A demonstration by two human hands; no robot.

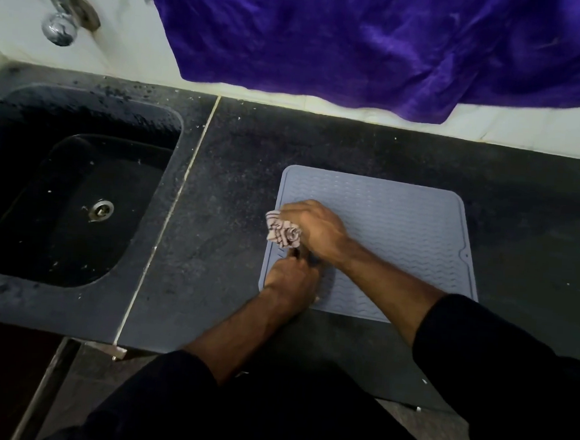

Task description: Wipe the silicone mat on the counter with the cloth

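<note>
A grey-blue silicone mat (401,234) with a wavy ribbed surface lies flat on the dark stone counter (221,194). My right hand (315,228) is closed on a bunched striped cloth (282,233) and holds it down at the mat's left edge. Just below it, my left hand (291,281) rests on the mat's front-left corner with its fingers curled; what they grip is hidden. Both forearms cross the mat's front part.
A dark stone sink (74,187) with a metal drain (101,208) is set into the counter to the left. A chrome tap (58,28) juts from the white wall above it. A purple cloth (380,44) hangs down the back wall. The counter's front edge runs just below the mat.
</note>
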